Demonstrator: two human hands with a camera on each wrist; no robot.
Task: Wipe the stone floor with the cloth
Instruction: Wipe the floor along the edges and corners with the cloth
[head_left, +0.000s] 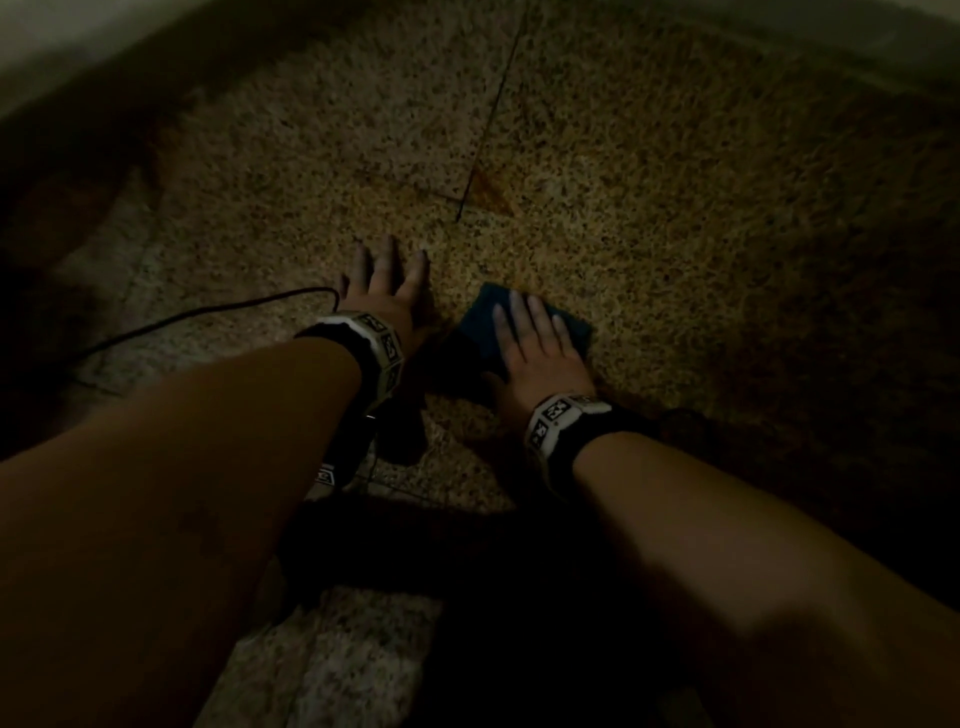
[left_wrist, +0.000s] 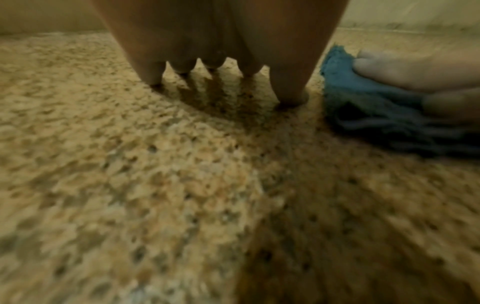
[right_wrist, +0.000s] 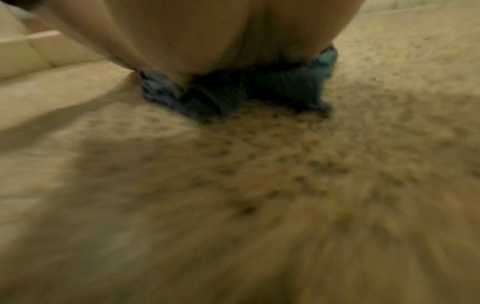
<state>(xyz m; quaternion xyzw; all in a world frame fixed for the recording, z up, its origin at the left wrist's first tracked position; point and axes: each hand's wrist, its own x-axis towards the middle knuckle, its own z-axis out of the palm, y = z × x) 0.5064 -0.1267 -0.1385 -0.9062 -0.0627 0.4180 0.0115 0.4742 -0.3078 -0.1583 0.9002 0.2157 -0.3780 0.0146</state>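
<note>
Dim indoor room: speckled stone floor (head_left: 649, 218) (tile seams) meeting wall (head_left: 78, 31).

Crumpled blue cloth (head_left: 480, 325) flat on speckled tan stone floor (head_left: 675, 218)

**Clearance on floor around the hands**

Floor (head_left: 649, 218) ahead of and right of the cloth (head_left: 480, 325) lies bare up to the wall base (head_left: 883, 57). Left hand (head_left: 387, 291) is planted flat just beside the cloth, blocking that side. Cable (head_left: 208, 312) crosses the floor left of it. A grout joint (head_left: 493, 119) runs ahead, flush. Near side is taken by both forearms.
</note>
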